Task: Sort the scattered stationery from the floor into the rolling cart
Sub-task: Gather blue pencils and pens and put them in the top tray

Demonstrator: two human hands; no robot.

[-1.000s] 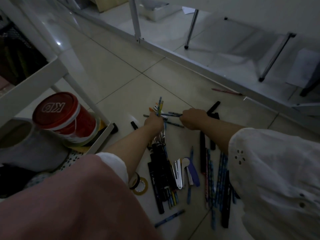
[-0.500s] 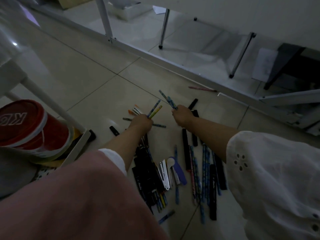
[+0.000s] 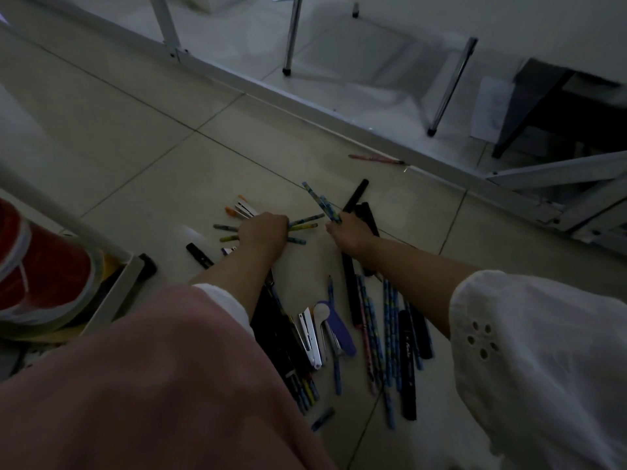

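while the left hand [image 3: 264, 232] at mid-frame curls its fingers round a fan of pencils [image 3: 303, 222], the right hand [image 3: 351, 234] just beside it pinches two blue pencils [image 3: 320, 203]. more stationery [image 3: 390, 320] lies on the floor [image 3: 135, 147] lower centre; the cart [image 3: 118, 290] sits at the left edge.

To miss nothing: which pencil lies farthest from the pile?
The pink pencil, alone by the white rail; all others lie clustered nearer the person.

Floor [image 3: 135, 137]: smooth glossy tile. Chair legs [image 3: 292, 32]: polished metal. Cart frame [image 3: 117, 293]: white, matt. Red tub [image 3: 44, 283] — glossy plastic. Sleeve [image 3: 529, 361] — white cloth, eyelet-pierced. Pink garment [image 3: 152, 385]: soft matt cloth.
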